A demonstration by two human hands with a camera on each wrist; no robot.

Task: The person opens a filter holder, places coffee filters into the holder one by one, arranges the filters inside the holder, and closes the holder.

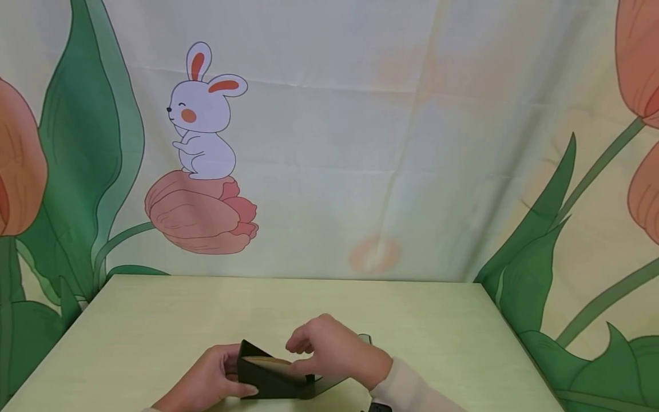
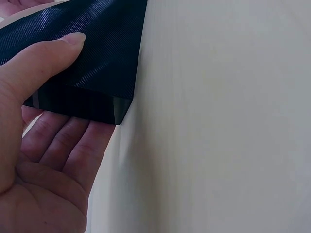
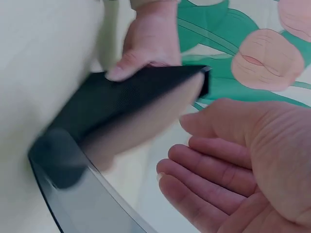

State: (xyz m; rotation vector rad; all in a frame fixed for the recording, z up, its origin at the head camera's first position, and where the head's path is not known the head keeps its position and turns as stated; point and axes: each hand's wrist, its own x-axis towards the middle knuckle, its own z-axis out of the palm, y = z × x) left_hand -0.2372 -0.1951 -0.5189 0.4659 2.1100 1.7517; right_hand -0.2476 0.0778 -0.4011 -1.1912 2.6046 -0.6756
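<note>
A black box-like case (image 1: 270, 382) with a finely ribbed surface stands tilted low on the table. My left hand (image 1: 208, 375) holds its left end, thumb on the near face and fingers beneath in the left wrist view. A pale tan, thin-edged thing (image 3: 150, 121) shows along the open side of the case; its kind cannot be told. From the case's other end runs a long clear, dark-edged flap (image 3: 104, 206). My right hand (image 1: 337, 352) hovers by the open side with fingers loosely bent, gripping nothing; in the right wrist view its thumb is apart from the tan thing.
The pale yellow table (image 1: 437, 332) stretches behind and to both sides of the hands. A hanging cloth (image 1: 319, 143) printed with a rabbit and tulips closes off the far side. A dark item (image 1: 380, 407) sits at the right cuff.
</note>
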